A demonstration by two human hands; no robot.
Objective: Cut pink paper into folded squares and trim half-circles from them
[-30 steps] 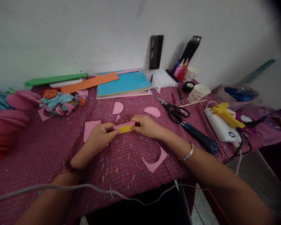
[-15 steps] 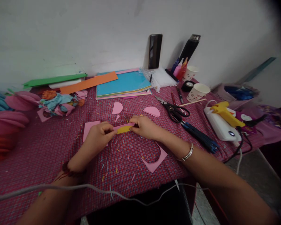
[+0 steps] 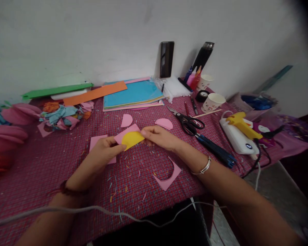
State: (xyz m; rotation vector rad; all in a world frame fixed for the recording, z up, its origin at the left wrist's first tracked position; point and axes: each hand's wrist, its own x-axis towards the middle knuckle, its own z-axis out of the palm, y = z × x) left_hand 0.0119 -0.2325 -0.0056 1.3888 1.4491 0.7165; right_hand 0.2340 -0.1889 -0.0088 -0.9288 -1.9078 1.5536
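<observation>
Between my hands, a yellow paper half-circle [image 3: 131,139] lies against a piece of pink paper [image 3: 127,130], both raised off the cloth. My left hand [image 3: 105,150] pinches their left side, thumb in front. At the right end, the fingers of my right hand [image 3: 157,137] are closed on the same papers. Under my left wrist lies another pink sheet [image 3: 95,140], partly hidden. Beyond my hands rest two pink half-circles, one on the left [image 3: 127,120] and one on the right [image 3: 164,123]. A pink offcut [image 3: 168,177] with a curved cut-out lies nearer me.
Black-handled scissors [image 3: 186,121] lie right of my hand. Farther right, a yellow glue gun [image 3: 242,125] rests on a white box [image 3: 237,138]. Stacked coloured paper [image 3: 133,94] and a leaning phone [image 3: 166,59] are at the back. A pale cable [image 3: 97,207] crosses in front.
The pink and yellow papers have been tilted so that more of their faces shows. My hands still grip them at either side. The whole view has shifted slightly.
</observation>
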